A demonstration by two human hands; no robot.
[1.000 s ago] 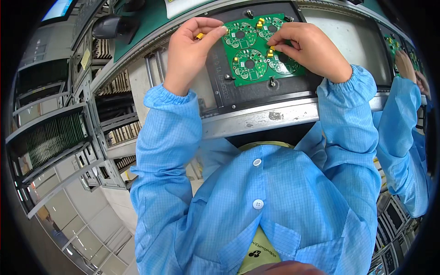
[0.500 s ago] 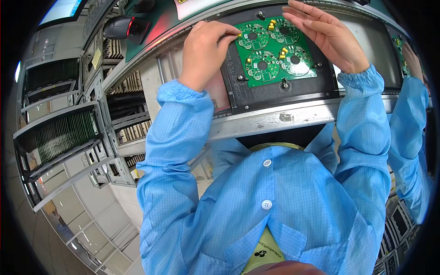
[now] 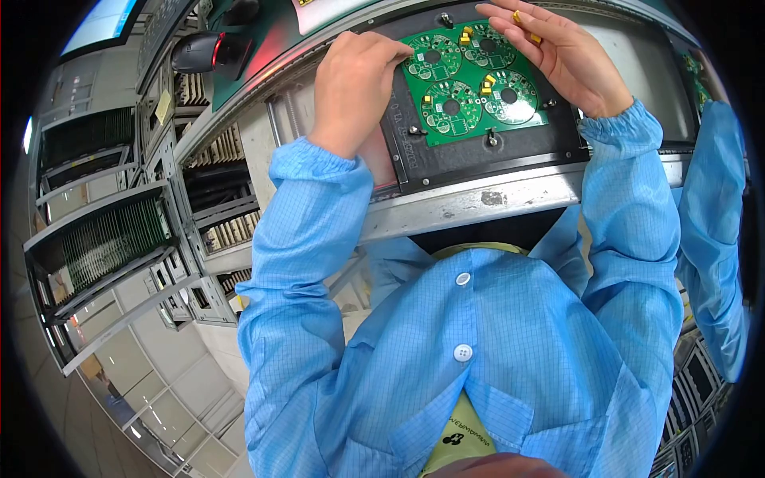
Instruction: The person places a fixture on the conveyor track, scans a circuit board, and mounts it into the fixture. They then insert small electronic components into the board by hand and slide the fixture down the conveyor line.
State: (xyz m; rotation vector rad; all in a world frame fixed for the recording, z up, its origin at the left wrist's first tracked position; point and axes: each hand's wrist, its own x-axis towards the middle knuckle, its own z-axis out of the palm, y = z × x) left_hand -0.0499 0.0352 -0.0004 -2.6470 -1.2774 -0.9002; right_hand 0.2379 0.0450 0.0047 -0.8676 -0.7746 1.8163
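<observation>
A green circuit board with several round sections sits in a black fixture. Small yellow components stand on the board, some of them tilted. My left hand pinches at the board's upper left edge. A yellow component showed between those fingertips half a second ago; the fingers now cover that spot. My right hand hovers over the board's upper right corner, palm turned inward and fingers loosely curved. It holds loose yellow components, one at the fingertips and one lower against the fingers.
A metal rail runs along the front of the fixture. A black mouse lies on the green surface at upper left, near a monitor. Racks of boards stand at left. A blue sleeve shows at far right.
The view has shifted slightly. My right hand has turned a little, so yellow components now show in its fingers. My left fingertips stay at the board's edge, and the yellow component there is now hidden.
</observation>
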